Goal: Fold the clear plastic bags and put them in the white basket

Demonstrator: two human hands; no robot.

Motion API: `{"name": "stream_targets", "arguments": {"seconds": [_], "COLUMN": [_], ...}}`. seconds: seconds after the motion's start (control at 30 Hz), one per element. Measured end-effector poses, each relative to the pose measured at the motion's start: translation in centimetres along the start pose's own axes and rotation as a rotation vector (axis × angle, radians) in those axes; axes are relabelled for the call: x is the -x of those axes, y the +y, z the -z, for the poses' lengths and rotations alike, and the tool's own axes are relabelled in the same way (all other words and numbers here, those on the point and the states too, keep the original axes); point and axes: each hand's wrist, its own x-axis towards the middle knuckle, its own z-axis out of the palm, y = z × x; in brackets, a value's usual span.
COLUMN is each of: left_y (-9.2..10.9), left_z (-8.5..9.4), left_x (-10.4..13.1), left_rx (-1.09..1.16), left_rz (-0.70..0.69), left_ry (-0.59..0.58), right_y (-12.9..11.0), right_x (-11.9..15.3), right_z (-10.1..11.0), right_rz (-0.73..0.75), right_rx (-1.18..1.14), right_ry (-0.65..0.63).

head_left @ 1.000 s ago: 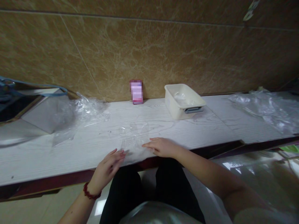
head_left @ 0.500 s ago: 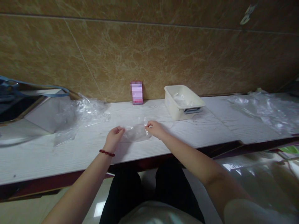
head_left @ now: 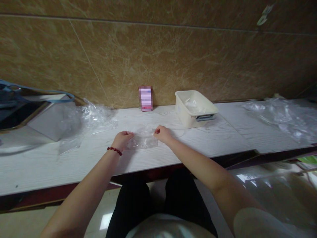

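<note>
Plastic (head_left: 145, 141) is lying long side crosswise.
Left hand (head_left: 123, 139) and right hand (head_left: 163, 133) are pinching its 2 ends, equally near.

Past my dark red beaded bracelet (head_left: 114, 150), I see a cream plastic bin (head_left: 189, 115), a white wood-grained counter (head_left: 104, 165) and a brown marble-veined wall (head_left: 158, 59).

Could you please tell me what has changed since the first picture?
Both hands, the left and the right, have moved away from the body and now pinch the clear plastic bag. The phone and cream bin stayed put.
</note>
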Motion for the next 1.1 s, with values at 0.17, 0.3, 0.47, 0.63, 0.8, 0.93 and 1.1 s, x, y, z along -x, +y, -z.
{"name": "stream_targets", "arguments": {"seconds": [0.17, 0.3, 0.47, 0.63, 0.8, 0.93, 1.1], "left_y": [0.4, -0.1, -0.8, -1.0, -1.1, -1.1, -1.4], "left_z": [0.2, 0.8, 1.7, 2.0, 1.8, 1.8, 1.9], "left_x": [0.0, 1.1, 3.4, 4.0, 3.6, 3.7, 3.5], "left_rx": [0.109, 0.133, -0.049, -0.123, 0.017, 0.073, 0.01], "left_rz": [-0.007, -0.033, -0.096, -0.066, -0.029, -0.019, 0.018], "left_ry": [0.034, 0.076, 0.133, 0.113, 0.082, 0.06, -0.002], "right_y": [-0.1, -0.1, -0.2, -0.7, -1.3, -1.2, -0.7], "right_x": [-0.3, -0.3, -0.2, -0.5, -0.4, -0.5, -1.1], "right_z": [0.1, 0.4, 0.8, 1.0, 1.3, 1.3, 1.0], "right_rz": [-0.041, -0.05, -0.034, -0.032, -0.039, -0.036, -0.015], "right_rx": [0.032, 0.071, 0.131, 0.172, 0.168, 0.16, 0.168], "right_ry": [-0.011, -0.028, -0.039, -0.056, -0.071, -0.077, -0.081]}}
